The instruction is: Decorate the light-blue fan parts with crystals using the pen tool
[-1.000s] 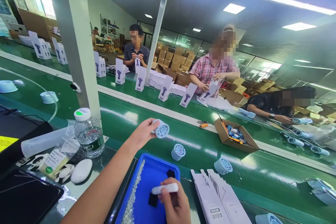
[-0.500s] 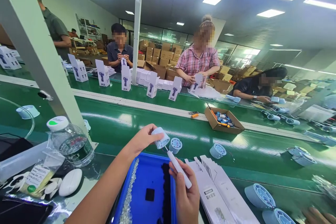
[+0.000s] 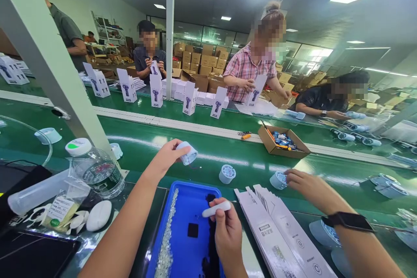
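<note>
Head view, left hand (image 3: 167, 156) grip pinching fan housing (image 3: 187, 153), right hand (image 3: 226, 230) clasping white tool (image 3: 215, 209)

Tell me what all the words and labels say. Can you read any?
None can be read.
White boxes on the far belt: a blue picture of a hand tool, no words.
Flat cartons beside the blue tray: black label, too small.
Packet by the water bottle: white label, blurred.
Left hand holds a round part, right hand a white stick; both plain.
</note>
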{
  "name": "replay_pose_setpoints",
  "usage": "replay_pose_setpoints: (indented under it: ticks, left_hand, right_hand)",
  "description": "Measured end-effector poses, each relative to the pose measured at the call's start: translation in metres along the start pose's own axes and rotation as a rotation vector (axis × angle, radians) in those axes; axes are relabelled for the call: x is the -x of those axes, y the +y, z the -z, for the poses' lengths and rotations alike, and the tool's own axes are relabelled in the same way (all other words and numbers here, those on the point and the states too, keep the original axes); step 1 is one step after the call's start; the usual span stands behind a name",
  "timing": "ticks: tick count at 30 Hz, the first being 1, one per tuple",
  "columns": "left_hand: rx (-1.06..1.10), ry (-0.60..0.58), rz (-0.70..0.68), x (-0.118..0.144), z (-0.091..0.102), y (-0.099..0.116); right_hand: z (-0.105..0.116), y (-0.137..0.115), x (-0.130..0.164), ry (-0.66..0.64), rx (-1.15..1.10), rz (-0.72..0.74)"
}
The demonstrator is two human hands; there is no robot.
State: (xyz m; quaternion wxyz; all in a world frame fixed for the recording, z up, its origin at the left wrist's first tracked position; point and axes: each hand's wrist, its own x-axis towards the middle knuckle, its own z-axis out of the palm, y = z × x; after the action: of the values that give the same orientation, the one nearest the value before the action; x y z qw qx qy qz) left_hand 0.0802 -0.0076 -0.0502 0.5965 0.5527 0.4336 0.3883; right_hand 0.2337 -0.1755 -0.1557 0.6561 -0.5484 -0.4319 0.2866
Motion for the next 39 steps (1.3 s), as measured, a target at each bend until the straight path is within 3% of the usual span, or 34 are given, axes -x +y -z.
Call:
replay_pose_setpoints:
  ticks: [6, 17, 23, 35, 39]
  left_hand:
    - [-0.009, 0.02, -0.017, 0.001, 0.002, 0.001]
    - [-0.031, 0.02, -0.031, 0.0, 0.003, -0.006]
    - [-0.022, 0.008, -0.038, 0.0, 0.003, -0.006]
    - [-0.036, 0.013, -0.047, 0.001, -0.002, -0.007]
    - [-0.029, 0.013, -0.039, 0.003, -0.002, -0.005]
  right_hand:
    - [-0.006, -0.002, -0.002, -0.166, 0.148, 0.054]
    - [-0.008, -0.009, -0.002, -0.269, 0.362, 0.254]
    - [-0.005, -0.012, -0.004, -0.148, 0.345, 0.356]
    - [-0.009, -0.005, -0.005, -0.226, 0.362, 0.254]
    - [-0.004, -0.001, -0.004, -0.157, 0.335, 0.24]
